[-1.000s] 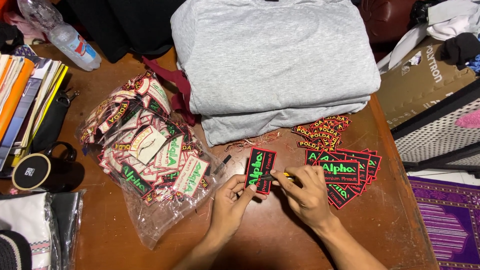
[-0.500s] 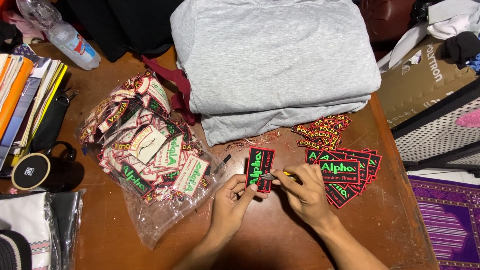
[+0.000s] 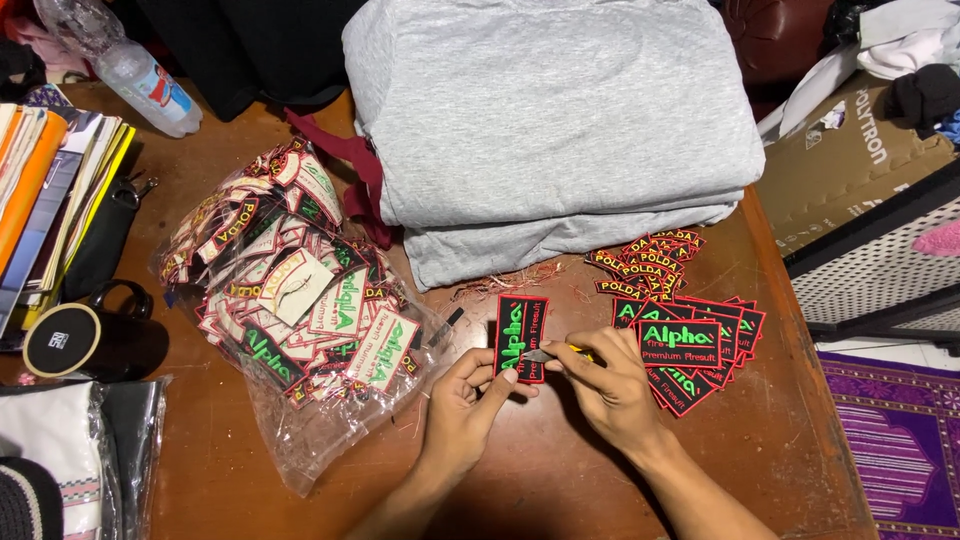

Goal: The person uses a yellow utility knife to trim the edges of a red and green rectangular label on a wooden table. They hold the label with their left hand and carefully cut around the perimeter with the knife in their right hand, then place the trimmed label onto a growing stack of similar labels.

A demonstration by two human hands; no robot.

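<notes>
Head view, hands (image 3: 540,385) unmoved, patch (image 3: 521,336) still upright

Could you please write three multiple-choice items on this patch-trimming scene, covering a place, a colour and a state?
1. Where does the clear bag of patches lie?
A. left of the hands
B. on the grey shirts
C. on the carpet

2. What colour is the lettering on the held patch?
A. white
B. green
C. blue

3. What does the right hand hold?
A. nothing
B. a mug
C. a small snipper tool

Key: A, the bag sits left of the left hand; B, bright green letters on black; C, its tip meets the patch.
</notes>
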